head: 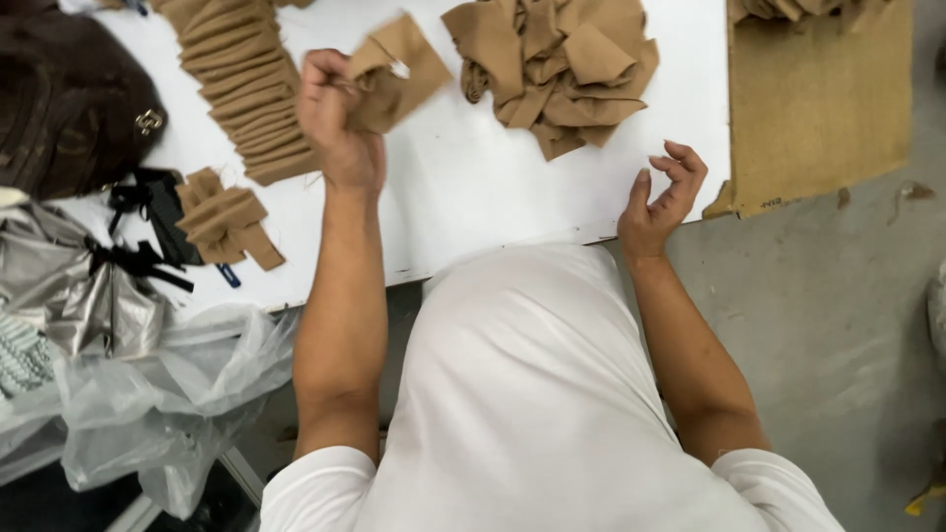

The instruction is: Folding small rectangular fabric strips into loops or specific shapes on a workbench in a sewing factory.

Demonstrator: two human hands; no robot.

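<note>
Left hand (pixel 340 123) closed on tan fabric piece (pixel 399 69), lifted above white table (pixel 463 187). Just left of it: overlapped row of folded pieces (pixel 246 84). Right of it: loose fabric pile (pixel 552 64). Right hand (pixel 662 202) empty, fingers curled half open, at table edge below pile.

Your white table (pixel 473 187) bore a loose tan fabric heap (pixel 552 64) far right and a stacked tan row (pixel 246 89) far left.
</note>
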